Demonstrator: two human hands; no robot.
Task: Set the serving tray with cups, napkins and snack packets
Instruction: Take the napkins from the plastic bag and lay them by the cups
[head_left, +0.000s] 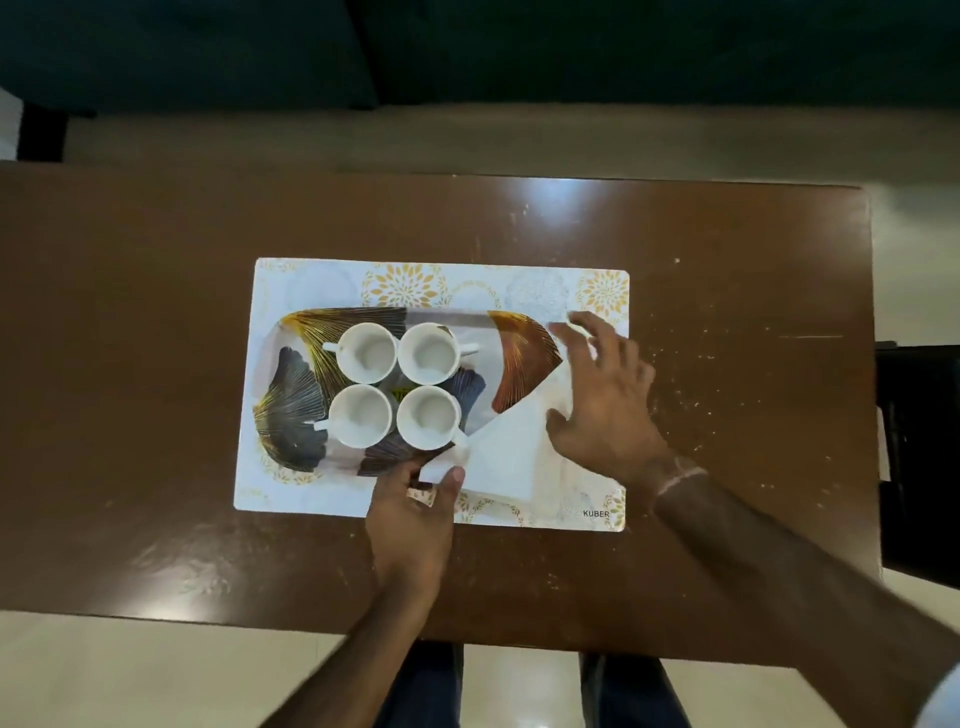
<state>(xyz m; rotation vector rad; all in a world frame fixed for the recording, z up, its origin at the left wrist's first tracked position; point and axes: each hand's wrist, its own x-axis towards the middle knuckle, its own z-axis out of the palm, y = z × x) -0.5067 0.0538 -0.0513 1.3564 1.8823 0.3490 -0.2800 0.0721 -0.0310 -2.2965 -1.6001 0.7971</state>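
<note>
Napkin (511, 447) white, folded to triangle, lying across right end of serving tray (524, 353), near edge spilling onto placemat (311, 283). My left hand (415, 512) pinches its near-left corner between thumb and fingers; my right hand (602, 395) open, fingers spread, resting flat on its right side. Four white cups (395, 384) already set in tight square on tray, empty. Snack packets nowhere in view, not yet placed. Brown table (156, 364) underneath.

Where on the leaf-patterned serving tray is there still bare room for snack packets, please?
The oval leaf-patterned serving tray is bare left of the four white ceramic cups. Its right end is crowded by the white paper napkin, the left hand and right hand.
</note>
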